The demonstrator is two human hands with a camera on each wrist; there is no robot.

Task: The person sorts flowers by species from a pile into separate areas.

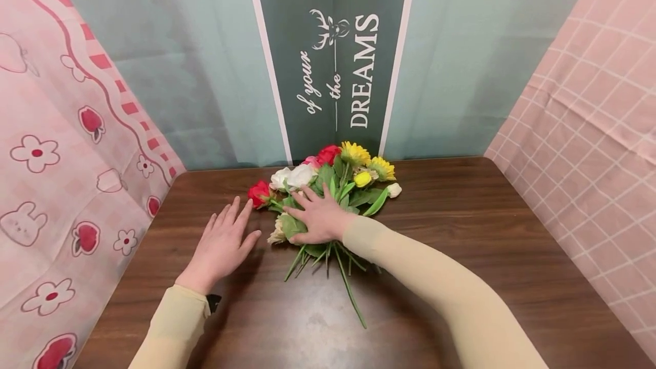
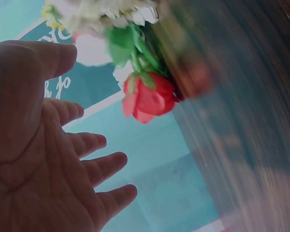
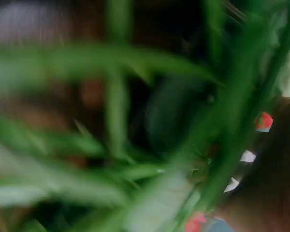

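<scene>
A pile of artificial flowers lies near the back of the table, with red, white, pink and yellow heads. My right hand rests across its green leaves and upper stems, fingers spread. In the right wrist view, blurred green stems and leaves fill the picture close up. To the left, my left hand is held with straight fingers beside a red rose. The left wrist view shows that palm turned toward the flowers, with a gap to the rose. Whether a fingertip touches it from above I cannot tell.
The brown wooden table meets a teal backdrop with lettering behind the flowers. Pink patterned cloth hangs at the left, pink checked cloth at the right. One long stem sticks out toward the front.
</scene>
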